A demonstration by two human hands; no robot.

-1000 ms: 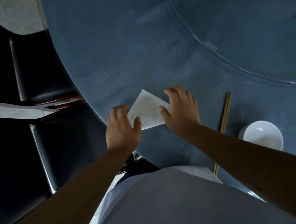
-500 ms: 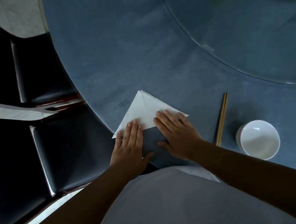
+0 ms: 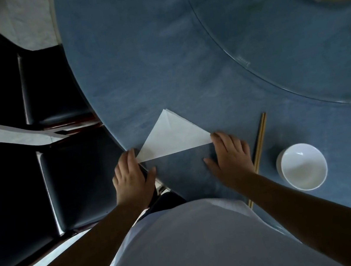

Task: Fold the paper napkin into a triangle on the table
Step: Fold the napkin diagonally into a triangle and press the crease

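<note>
A white paper napkin [image 3: 171, 136] lies flat on the blue round table [image 3: 147, 57] as a triangle, its tip pointing away from me and its long folded edge toward me. My left hand [image 3: 131, 180] rests flat at the table's rim, fingertips touching the napkin's left corner. Flat on the table lies my right hand [image 3: 230, 156], with its fingertips at the napkin's right corner. Both hands have their fingers extended and hold nothing.
A pair of wooden chopsticks [image 3: 260, 147] lies just right of my right hand. A white bowl [image 3: 302, 167] stands further right. A glass turntable [image 3: 292, 35] covers the table's far right. Black chairs [image 3: 68, 183] stand at the left beyond the table edge.
My hands slid apart along the napkin's folded edge, from its middle out to the two corners. The napkin now lies fully uncovered as a triangle.
</note>
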